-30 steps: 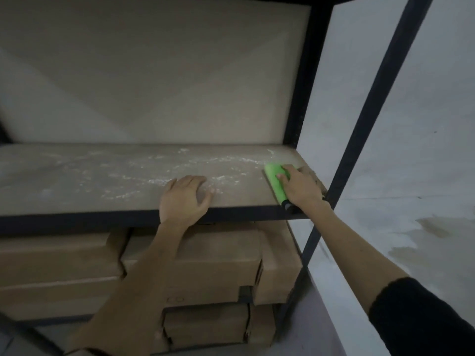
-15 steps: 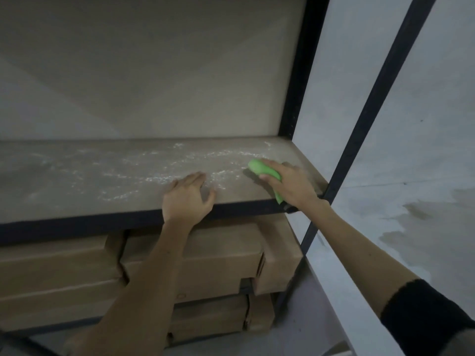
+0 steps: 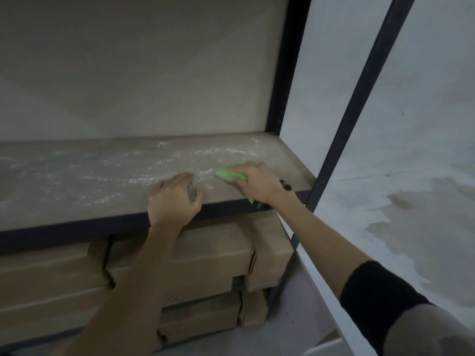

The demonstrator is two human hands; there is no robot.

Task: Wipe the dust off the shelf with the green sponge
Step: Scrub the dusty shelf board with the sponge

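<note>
A brown shelf board (image 3: 64,194) with a dark metal front rail carries streaks of white dust (image 3: 133,179) across its middle and back right. My right hand (image 3: 258,185) presses the green sponge (image 3: 227,173) flat on the board near its right end; my fingers cover most of the sponge, and only its left tip and a sliver by the rail show. My left hand (image 3: 174,199) lies palm down on the board's front edge, fingers spread, just left of the sponge and holding nothing.
Dark metal uprights (image 3: 285,98) (image 3: 359,98) frame the shelf's right side. Stacked cardboard boxes (image 3: 205,255) fill the level below. A pale wall and stained grey floor (image 3: 411,214) lie to the right. The board above casts shadow over the back panel.
My right hand has slid the sponge leftward along the board from the right end toward my left hand. My left hand has stayed on the front edge.
</note>
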